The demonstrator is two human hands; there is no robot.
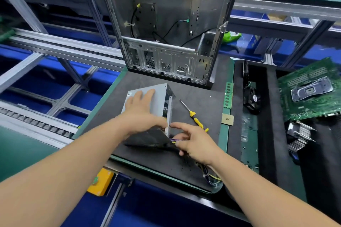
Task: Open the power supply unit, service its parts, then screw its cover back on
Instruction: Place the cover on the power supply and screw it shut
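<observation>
the power supply (158, 101) sits tilted near the middle of the black mat (199, 97), its grey cover facing up and to the left. the left hand (140, 110) lies flat on that cover, fingers straight and spread, pressing it. the right hand (191, 140) is at the unit's near right corner, fingers curled around the bundle of wires (174, 141) coming out there, forefinger touching the metal edge. more of the wires trail off toward the mat's near right corner. a yellow-handled screwdriver (193, 114) lies on the mat just right of the unit, untouched. an empty computer case (166, 24) stands upright at the mat's far edge. a memory stick (228, 96) and a processor chip (227, 119) rest along the right edge. a green circuit board (310, 94) and a heatsink (299, 136) lie further right.
</observation>
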